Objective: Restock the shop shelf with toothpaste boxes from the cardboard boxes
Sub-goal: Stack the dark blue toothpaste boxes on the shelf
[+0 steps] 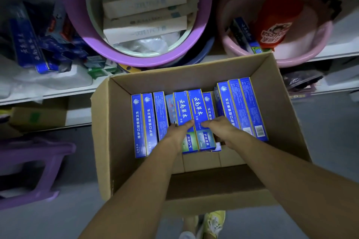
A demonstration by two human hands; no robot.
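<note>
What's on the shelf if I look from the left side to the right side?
Pile of blue toothpaste boxes → purple tub holding white boxes → pink tub holding a red packet.

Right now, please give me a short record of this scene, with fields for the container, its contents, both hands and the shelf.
container: open cardboard box, in front of the shelf
contents: blue toothpaste boxes standing on edge; two middle toothpaste boxes face up
left hand: grips the middle toothpaste boxes from the left
right hand: grips them from the right
on shelf: purple basin, pink basin
</note>
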